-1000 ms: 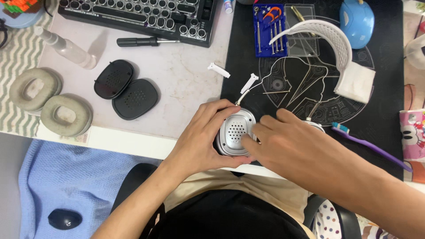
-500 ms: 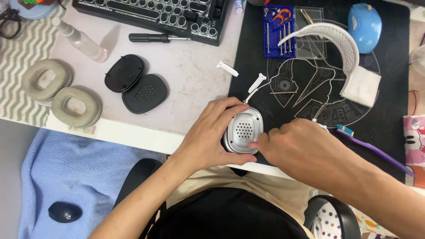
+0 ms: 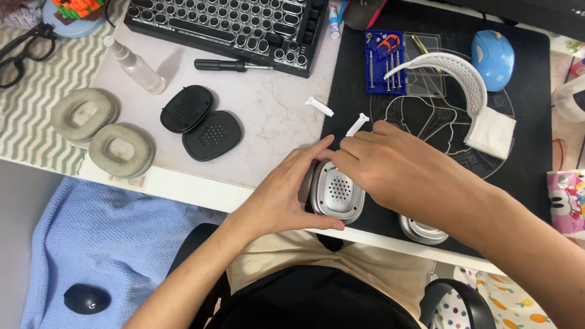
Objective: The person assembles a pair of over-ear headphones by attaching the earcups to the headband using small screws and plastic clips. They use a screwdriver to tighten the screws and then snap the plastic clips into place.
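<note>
Silver ear cup [image 3: 337,195] cradled by left hand [image 3: 286,195], right hand [image 3: 396,167].

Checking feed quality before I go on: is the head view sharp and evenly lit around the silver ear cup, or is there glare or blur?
Head view: sharp and evenly lit; the silver ear cup shows only a soft sheen, its holes legible. Left hand and right hand cast faint shadows and show no motion blur.
</note>
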